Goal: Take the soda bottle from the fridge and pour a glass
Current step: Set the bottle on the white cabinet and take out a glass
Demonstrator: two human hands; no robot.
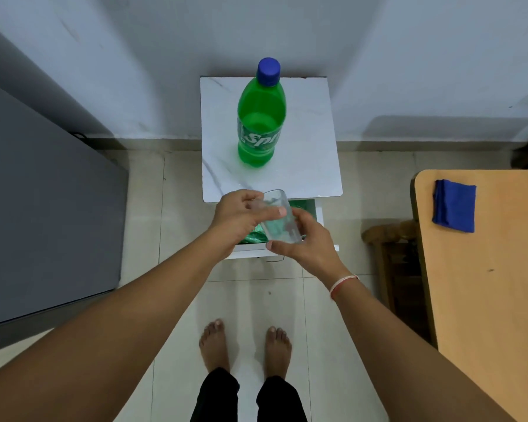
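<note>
A green soda bottle (260, 123) with a blue cap stands upright on a small white marble-topped table (305, 141), cap on. In front of the table's near edge I hold a clear, empty-looking glass (279, 219) tilted, in the air. My left hand (241, 220) grips its upper part, thumb across the side. My right hand (307, 243) holds its lower part from the right, thumb under the base.
A grey fridge (43, 208) stands shut at the left. A wooden table (494, 284) with a folded blue cloth (454, 205) is at the right, a wooden stool (393, 239) beside it. Green items lie on the small table's lower shelf (317, 214). My bare feet stand on the tiled floor.
</note>
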